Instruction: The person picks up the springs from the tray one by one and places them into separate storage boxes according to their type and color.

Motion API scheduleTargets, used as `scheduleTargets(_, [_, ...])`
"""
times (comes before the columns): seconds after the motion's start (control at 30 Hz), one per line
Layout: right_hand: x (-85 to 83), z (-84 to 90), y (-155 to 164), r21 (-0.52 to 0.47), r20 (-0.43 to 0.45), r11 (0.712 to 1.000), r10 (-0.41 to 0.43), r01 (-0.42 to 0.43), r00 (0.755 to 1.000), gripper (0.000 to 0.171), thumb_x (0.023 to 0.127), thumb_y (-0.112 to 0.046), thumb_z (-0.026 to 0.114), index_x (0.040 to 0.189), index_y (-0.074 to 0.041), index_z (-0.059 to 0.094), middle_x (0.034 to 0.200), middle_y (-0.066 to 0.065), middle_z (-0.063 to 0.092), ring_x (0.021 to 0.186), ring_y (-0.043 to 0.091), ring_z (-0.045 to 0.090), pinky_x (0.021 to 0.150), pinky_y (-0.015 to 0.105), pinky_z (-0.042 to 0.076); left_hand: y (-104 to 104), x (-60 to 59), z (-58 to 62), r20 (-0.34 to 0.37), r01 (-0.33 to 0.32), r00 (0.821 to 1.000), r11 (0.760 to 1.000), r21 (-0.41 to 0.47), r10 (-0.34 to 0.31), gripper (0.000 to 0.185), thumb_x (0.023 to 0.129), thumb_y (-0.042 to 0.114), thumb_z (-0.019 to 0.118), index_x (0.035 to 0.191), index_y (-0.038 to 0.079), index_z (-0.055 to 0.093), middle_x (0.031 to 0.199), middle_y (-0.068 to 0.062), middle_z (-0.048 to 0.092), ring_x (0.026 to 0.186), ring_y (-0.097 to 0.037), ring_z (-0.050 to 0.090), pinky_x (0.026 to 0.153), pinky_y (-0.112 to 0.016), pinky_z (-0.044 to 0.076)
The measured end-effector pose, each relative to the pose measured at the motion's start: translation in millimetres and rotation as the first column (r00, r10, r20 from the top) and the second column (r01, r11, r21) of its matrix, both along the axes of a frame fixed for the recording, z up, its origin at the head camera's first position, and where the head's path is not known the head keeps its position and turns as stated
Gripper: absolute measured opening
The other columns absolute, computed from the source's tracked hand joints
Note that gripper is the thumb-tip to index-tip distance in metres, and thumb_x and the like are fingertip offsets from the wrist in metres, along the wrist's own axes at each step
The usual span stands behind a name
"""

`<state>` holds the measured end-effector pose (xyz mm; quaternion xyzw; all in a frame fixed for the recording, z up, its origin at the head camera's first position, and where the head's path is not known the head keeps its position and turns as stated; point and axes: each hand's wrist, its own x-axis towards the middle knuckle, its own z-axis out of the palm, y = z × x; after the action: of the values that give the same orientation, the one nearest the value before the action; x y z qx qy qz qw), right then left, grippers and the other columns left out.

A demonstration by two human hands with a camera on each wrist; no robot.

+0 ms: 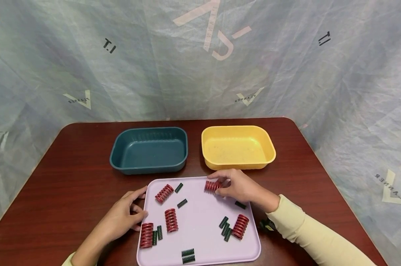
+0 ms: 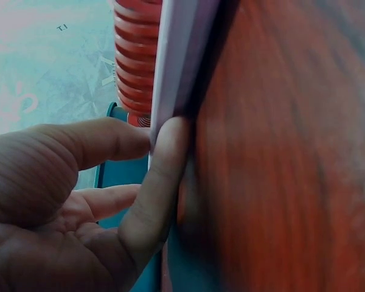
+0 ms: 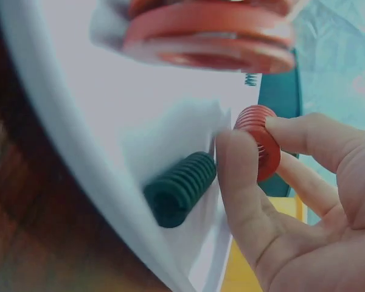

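Dark wooden table [image 1: 71, 166]: right hand [image 1: 240, 186] pinches a red spring [image 1: 212, 186] between thumb and fingertips over the lilac tray [image 1: 200, 225]; left hand [image 1: 122, 216], fingers relaxed, touches its edge.

Head view bright, evenly lit from overhead; soft short shadows under the trays, faint sheen on the table [image 1: 71, 173] toward 9 o'clock. Backdrop lines bow toward the frame corners. Left wrist view heavily blurred, the wood smeared from 12 to 6 o'clock. Right wrist view soft: near red spring [image 3: 210, 36] at 12 o'clock out of focus, colours washed.
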<state>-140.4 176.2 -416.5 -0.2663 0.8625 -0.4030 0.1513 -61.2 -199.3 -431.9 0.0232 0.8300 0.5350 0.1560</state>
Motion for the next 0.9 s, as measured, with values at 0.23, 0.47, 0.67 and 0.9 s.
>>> scheduleTargets(0.23, [-1.2, -1.0, 8.5, -0.228, 0.352, 0.973, 0.045, 0.039, 0.935, 0.043, 0.093, 0.003, 0.071, 0.136, 0.001, 0.064, 0.098, 0.018, 0.073, 0.077, 0.029, 0.071, 0.062, 0.040, 0.063, 0.4, 0.6, -0.9, 0.001, -0.009, 1.000, 1.000, 0.016, 0.009, 0.075, 0.087, -0.011, 0.073, 0.154, -0.001, 0.041, 0.136, -0.021, 0.048, 0.087, -0.023, 0.065, 0.052, -0.036, 0.061])
scheduleTargets(0.47, [-4.4, 8.9, 18.9, -0.346, 0.498, 0.934, 0.104, 0.087, 0.861, 0.054, 0.095, 0.004, 0.067, 0.147, -0.004, 0.055, 0.106, 0.024, 0.067, 0.083, 0.033, 0.072, 0.070, 0.044, 0.064, 0.4, 0.8, -2.1, -0.004, -0.012, 1.000, 1.000, 0.007, 0.012, 0.075, 0.087, -0.011, 0.073, 0.155, -0.001, 0.042, 0.135, -0.020, 0.048, 0.087, -0.022, 0.064, 0.051, -0.036, 0.060])
scheduleTargets(0.67, [-10.5, 20.8, 26.4, -0.435, 0.509, 0.896, 0.168, 0.084, 0.844, 0.054, 0.097, 0.003, 0.065, 0.149, -0.001, 0.051, 0.114, 0.028, 0.064, 0.088, 0.029, 0.073, 0.071, 0.037, 0.063, 0.7, 1.2, -3.2, -0.003, -0.016, 1.000, 1.000, 0.009, 0.016, 0.075, 0.088, -0.012, 0.072, 0.155, 0.000, 0.041, 0.135, -0.020, 0.048, 0.088, -0.023, 0.064, 0.050, -0.036, 0.060])
scheduleTargets(0.9, [-21.3, 36.0, 33.6, -0.484, 0.512, 0.871, 0.200, 0.088, 0.836, 0.054, 0.099, 0.004, 0.062, 0.151, -0.001, 0.048, 0.116, 0.024, 0.064, 0.091, 0.032, 0.074, 0.073, 0.038, 0.063, 0.4, 1.7, -2.3, -0.001, -0.012, 1.000, 1.000, 0.015, 0.012, 0.074, 0.089, -0.012, 0.071, 0.155, -0.001, 0.040, 0.135, -0.021, 0.048, 0.088, -0.023, 0.064, 0.051, -0.036, 0.060])
